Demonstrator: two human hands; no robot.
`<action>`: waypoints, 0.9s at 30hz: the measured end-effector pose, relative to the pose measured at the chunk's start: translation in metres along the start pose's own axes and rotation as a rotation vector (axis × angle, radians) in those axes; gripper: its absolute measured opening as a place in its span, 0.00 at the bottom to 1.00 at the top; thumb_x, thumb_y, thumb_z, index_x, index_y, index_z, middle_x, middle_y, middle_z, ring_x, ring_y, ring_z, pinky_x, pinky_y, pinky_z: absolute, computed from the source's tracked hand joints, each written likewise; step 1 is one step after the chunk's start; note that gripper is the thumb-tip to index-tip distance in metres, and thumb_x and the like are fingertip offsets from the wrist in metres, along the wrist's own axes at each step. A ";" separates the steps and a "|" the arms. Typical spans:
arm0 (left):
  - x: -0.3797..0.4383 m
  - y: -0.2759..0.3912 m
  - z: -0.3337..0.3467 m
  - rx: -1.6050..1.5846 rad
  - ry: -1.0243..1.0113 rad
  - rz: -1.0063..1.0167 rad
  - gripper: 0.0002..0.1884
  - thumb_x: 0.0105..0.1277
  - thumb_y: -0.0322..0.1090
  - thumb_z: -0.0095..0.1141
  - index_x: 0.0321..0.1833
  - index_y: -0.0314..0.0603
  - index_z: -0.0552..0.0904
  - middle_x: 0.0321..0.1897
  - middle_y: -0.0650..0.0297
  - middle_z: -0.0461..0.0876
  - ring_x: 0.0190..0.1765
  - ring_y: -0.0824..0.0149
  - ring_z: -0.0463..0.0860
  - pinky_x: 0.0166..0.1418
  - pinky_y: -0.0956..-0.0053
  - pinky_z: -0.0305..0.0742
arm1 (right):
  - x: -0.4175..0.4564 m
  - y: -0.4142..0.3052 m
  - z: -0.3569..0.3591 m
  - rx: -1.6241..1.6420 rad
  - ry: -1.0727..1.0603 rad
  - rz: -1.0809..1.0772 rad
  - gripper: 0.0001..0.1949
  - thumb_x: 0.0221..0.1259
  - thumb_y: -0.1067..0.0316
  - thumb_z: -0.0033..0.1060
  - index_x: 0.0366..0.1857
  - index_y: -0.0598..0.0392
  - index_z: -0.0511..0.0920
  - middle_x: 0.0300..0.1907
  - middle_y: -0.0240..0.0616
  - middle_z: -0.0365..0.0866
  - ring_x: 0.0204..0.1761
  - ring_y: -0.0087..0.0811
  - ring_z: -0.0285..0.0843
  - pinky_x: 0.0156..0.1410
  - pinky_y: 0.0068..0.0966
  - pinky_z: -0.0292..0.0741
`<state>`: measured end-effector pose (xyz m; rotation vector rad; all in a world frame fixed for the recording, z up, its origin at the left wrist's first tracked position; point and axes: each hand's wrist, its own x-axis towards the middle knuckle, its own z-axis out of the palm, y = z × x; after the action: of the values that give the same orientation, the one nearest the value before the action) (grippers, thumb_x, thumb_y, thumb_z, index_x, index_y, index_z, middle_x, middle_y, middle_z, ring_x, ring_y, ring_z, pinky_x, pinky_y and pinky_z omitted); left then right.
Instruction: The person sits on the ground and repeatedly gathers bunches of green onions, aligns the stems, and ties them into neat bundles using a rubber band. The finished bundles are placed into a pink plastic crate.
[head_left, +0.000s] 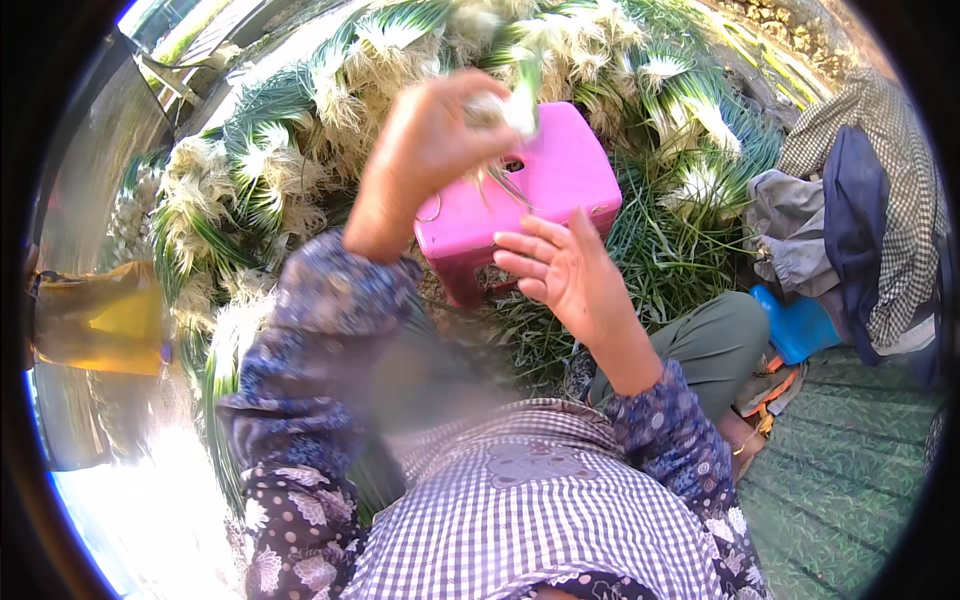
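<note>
My left hand (435, 135) is raised over the far left part of a pink plastic stool (562, 172). It grips a motion-blurred bunch of spring onions (521, 112), white stalks and green parts showing. Lower and to the right, my right hand (562, 270) is held palm up at the stool's near edge, fingers apart and nothing in them. A few thin strands (506, 187) lie on the stool top by its dark hole. Whether my right fingers touch the stool, I cannot tell.
Bundled spring onions with pale roots (345, 97) are heaped around the far and left sides. Loose green leaves (667, 247) cover the ground right of the stool. Clothes (855, 195) hang at right above a blue plastic object (795, 326). A yellow container (105, 319) stands left.
</note>
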<state>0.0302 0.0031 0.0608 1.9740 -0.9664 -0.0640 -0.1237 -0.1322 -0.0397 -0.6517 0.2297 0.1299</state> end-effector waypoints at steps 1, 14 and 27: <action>-0.012 0.004 0.011 0.008 -0.054 -0.004 0.18 0.59 0.31 0.68 0.52 0.34 0.83 0.38 0.58 0.88 0.36 0.75 0.85 0.38 0.82 0.80 | 0.007 -0.007 0.010 0.118 -0.023 0.062 0.27 0.71 0.42 0.50 0.56 0.58 0.73 0.54 0.47 0.81 0.47 0.32 0.85 0.46 0.25 0.83; -0.100 -0.002 -0.007 -0.601 0.434 -0.298 0.14 0.67 0.30 0.59 0.52 0.32 0.82 0.45 0.57 0.86 0.44 0.72 0.84 0.44 0.81 0.77 | 0.071 -0.131 0.068 0.029 -0.472 -0.066 0.13 0.65 0.66 0.56 0.45 0.65 0.73 0.44 0.59 0.81 0.32 0.31 0.78 0.29 0.21 0.76; -0.192 -0.066 0.140 -1.454 -0.023 -0.869 0.23 0.71 0.47 0.56 0.61 0.37 0.76 0.49 0.61 0.84 0.49 0.67 0.83 0.54 0.73 0.78 | -0.036 0.054 -0.049 -0.289 0.058 0.300 0.17 0.66 0.67 0.56 0.54 0.63 0.75 0.41 0.36 0.84 0.37 0.22 0.80 0.40 0.20 0.77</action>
<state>-0.1189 0.0478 -0.1307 0.8317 0.1288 -0.9682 -0.1769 -0.1209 -0.0999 -0.9062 0.3684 0.4382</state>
